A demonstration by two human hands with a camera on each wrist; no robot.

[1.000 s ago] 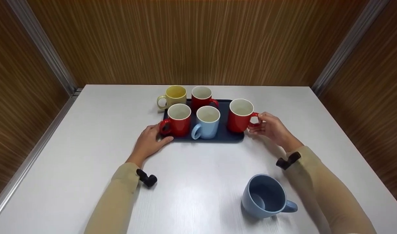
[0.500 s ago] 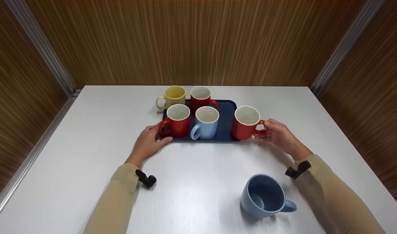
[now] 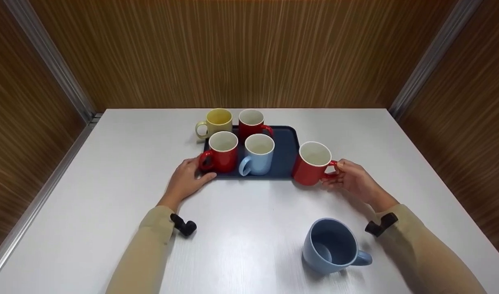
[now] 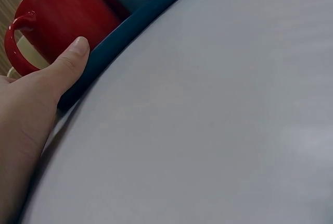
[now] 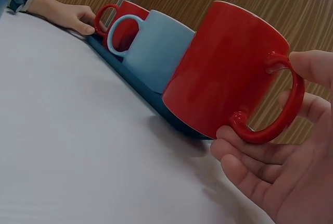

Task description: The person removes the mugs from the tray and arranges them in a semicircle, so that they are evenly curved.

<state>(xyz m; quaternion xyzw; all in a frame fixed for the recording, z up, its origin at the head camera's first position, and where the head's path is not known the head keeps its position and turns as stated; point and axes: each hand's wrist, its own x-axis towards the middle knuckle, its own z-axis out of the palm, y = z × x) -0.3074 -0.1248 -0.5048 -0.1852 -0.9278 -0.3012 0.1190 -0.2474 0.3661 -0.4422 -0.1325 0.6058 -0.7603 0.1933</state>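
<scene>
"What does your left hand touch?"

"Your thumb lies straight along the near rim of the tray, beside the left red mug; your fingertips are hidden, so I can't tell if they curl."

"And your right hand?"

"You pinch the handle of the right red mug, at the tray's near right corner. The mug covers that corner; whether its base touches is unclear."
</scene>
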